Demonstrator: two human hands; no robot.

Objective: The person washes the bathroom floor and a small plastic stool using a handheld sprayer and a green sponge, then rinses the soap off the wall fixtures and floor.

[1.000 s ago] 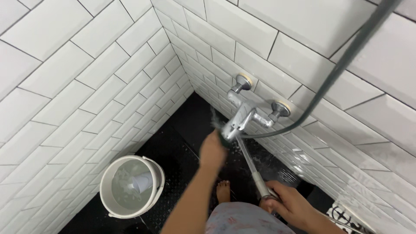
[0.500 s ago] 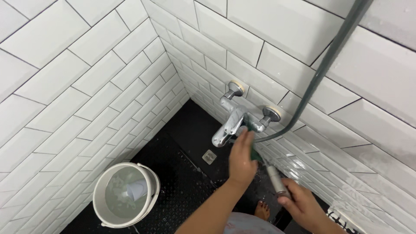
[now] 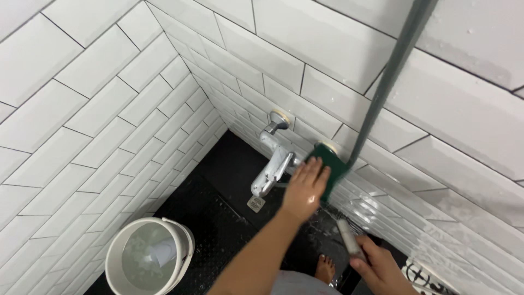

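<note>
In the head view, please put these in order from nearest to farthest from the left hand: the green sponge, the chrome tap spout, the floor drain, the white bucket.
1. Green sponge: under the fingers of the left hand, against the right wall.
2. Chrome tap spout: just left of the hand.
3. Floor drain: below the spout, on the dark floor.
4. White bucket: far lower left, by the left wall.

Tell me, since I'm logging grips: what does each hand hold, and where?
The left hand presses a green sponge flat against the tap's right wall fitting. The right hand grips the metal sprayer handle at its lower end.
</note>
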